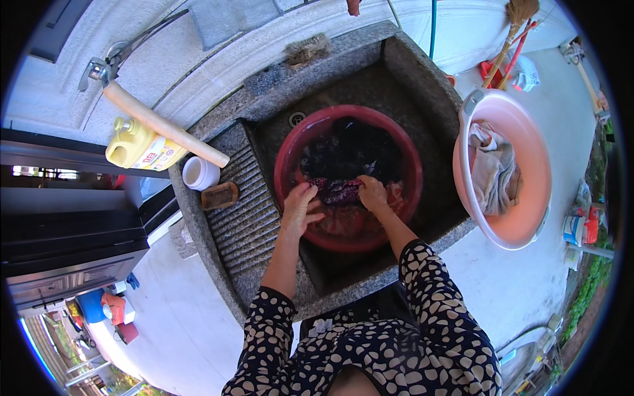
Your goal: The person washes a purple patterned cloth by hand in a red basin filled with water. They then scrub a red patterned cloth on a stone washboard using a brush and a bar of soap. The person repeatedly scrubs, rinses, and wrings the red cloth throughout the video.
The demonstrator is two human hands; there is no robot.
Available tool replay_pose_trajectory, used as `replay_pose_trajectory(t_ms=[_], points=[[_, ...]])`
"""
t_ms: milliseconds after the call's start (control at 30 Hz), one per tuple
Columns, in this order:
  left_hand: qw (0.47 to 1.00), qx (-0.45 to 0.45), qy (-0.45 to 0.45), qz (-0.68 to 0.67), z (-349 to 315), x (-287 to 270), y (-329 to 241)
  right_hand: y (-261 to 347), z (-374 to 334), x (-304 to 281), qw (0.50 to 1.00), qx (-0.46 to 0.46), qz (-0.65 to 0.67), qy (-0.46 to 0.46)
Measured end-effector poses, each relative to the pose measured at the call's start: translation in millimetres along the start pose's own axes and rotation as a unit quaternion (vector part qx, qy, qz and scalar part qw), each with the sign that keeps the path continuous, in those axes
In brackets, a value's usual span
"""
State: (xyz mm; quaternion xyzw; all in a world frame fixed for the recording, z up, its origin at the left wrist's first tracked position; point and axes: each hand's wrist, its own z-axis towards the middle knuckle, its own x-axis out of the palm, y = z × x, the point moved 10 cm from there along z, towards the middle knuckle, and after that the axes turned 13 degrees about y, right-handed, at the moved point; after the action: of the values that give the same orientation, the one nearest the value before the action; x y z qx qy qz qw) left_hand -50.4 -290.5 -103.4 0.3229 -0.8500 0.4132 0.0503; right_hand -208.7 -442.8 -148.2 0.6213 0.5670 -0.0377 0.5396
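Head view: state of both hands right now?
Left hand: open, at the left end of the purple patterned cloth.
Right hand: closed, holding the cloth's right end.

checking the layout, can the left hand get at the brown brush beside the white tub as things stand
Likely yes: between the left hand and the brown brush lie only the red basin's rim and the ribbed washboard, with nothing seen standing in the way.

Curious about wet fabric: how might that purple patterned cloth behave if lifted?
The purple patterned cloth would likely flop: it's crumpled between the left hand and right hand. Looking soaked in the red basin, it's probably heavy for its size, perhaps slippery.
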Motion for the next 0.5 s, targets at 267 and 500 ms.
replay_pose_trajectory(t_ms=[267, 500], points=[[0.867, 0.007, 0.286, -0.407, 11, 55, 55, 200, -151, -33, 0.917, -0.375, 0.127, -0.035], [0.746, 0.126, 0.449, -0.475, -10, 83, 8, 241, -139, -32, 0.894, -0.434, -0.011, -0.111]])
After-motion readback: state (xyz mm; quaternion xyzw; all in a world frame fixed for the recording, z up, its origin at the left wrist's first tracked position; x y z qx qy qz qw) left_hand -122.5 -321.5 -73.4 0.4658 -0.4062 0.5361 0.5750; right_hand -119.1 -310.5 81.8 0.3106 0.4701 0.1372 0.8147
